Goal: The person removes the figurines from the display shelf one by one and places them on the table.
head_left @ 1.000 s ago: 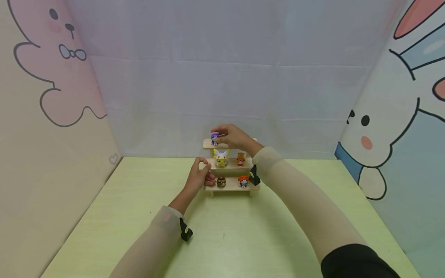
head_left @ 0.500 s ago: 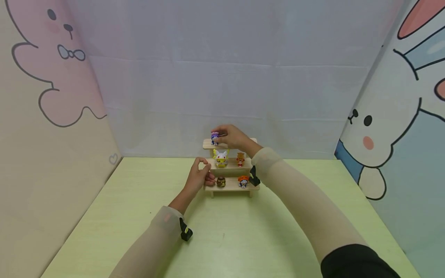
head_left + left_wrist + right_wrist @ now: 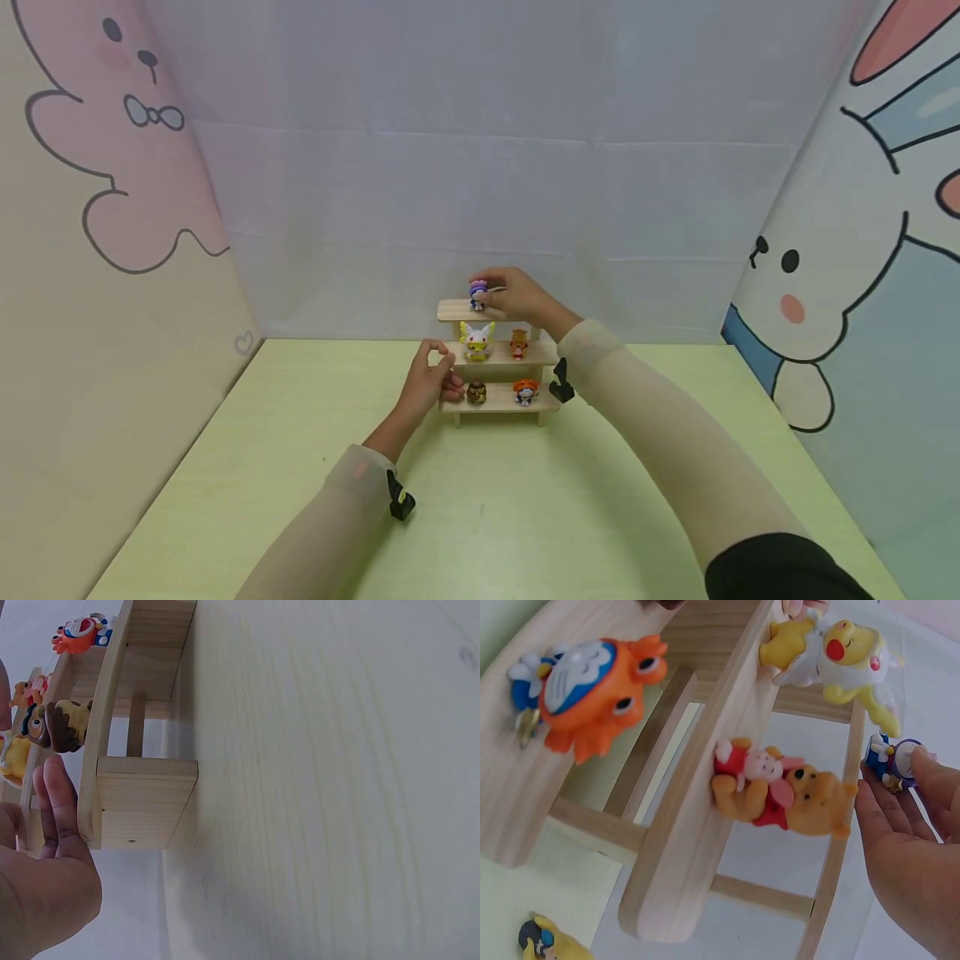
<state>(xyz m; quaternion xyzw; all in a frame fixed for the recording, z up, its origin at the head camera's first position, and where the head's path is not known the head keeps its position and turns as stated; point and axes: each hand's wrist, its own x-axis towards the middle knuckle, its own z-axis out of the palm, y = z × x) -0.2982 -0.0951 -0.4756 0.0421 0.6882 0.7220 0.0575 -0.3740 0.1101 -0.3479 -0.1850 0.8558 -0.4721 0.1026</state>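
Observation:
My right hand (image 3: pixel 517 296) pinches a small blue-and-white figurine with a purple hat (image 3: pixel 477 293) at the top board of a three-tier wooden display shelf (image 3: pixel 457 310); in the right wrist view the figurine (image 3: pixel 892 761) sits between thumb and fingers. At the shelf's left side my left hand (image 3: pixel 429 379) holds the ends of the boards, two straight fingers (image 3: pixel 58 799) lying along the bottom tier near an owl figurine (image 3: pixel 60 726). The middle tier bears a white-and-yellow figurine (image 3: pixel 477 342) and a bear figurine (image 3: pixel 519 343); an orange-hooded figurine (image 3: pixel 526 392) stands on the bottom tier.
The shelf stands near the back of a pale yellow-green table (image 3: pixel 480 517), before a whitish cloth backdrop (image 3: pixel 480 192). Cartoon-printed walls flank both sides. A yellow figurine (image 3: pixel 551 945) shows at the lower left corner of the right wrist view.
Over the last half second my right hand has moved a little to the right with the purple-hatted figurine along the top board. My left hand has stayed in place.

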